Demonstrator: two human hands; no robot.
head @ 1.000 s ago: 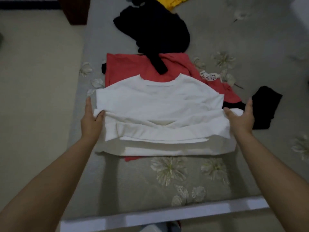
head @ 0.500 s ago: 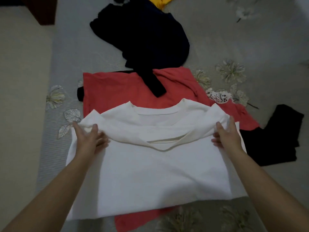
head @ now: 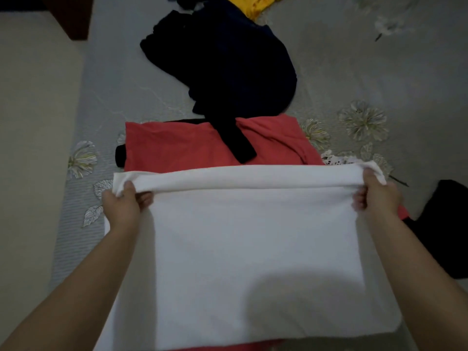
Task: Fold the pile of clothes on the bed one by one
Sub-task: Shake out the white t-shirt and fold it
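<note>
One white garment (head: 253, 249), one red (head: 177, 145), two black (head: 228, 62) (head: 445, 224), one yellow (head: 250, 5); two hands (head: 124, 206) (head: 377, 196).

Two bare forearms, no sleeves, left hand (head: 121, 206), right hand (head: 377, 198)

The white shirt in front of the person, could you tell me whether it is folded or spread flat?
Partly folded: the white shirt has its far edge doubled over, gripped by both hands.

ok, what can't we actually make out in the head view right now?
- Red garment: its middle and near part hidden under the white shirt.
- Yellow garment: cut off by the top edge.
- Black cloth at right: cut off by the right edge, type unclear.
- Left hand and right hand: fingertips tucked under the shirt's folded edge.
- Dark garment: too dim to tell its type.
</note>
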